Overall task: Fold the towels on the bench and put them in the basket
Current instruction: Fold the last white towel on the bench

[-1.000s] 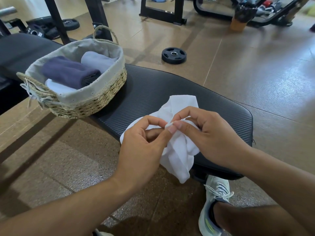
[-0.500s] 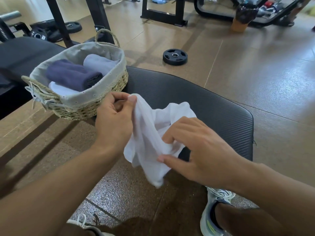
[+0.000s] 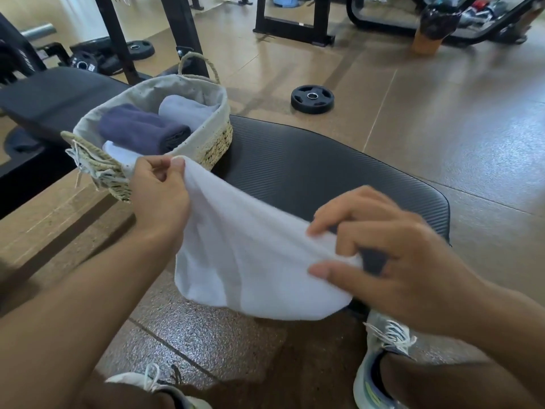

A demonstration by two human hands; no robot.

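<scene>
A white towel (image 3: 253, 261) hangs stretched between my two hands, above the near edge of the black padded bench (image 3: 324, 172). My left hand (image 3: 159, 196) pinches one top corner, close to the basket. My right hand (image 3: 389, 258) pinches the opposite top edge between thumb and fingers. The lower part of the towel droops past the bench edge toward the floor. A woven basket (image 3: 215, 146) with a grey cloth lining stands on the bench's left part. It holds a rolled dark blue towel (image 3: 141, 131), a light grey towel (image 3: 185, 109) and a white towel (image 3: 115, 149).
A black weight plate (image 3: 312, 99) lies on the brown floor behind the bench. More plates and black rack posts (image 3: 118, 36) stand at the back left, a machine frame at the back. My two sneakers (image 3: 380, 361) are on the floor below the towel.
My hands have pulled apart, the left one up and left toward the basket, the right one to the right. The bunched white towel has spread out into a hanging sheet.
</scene>
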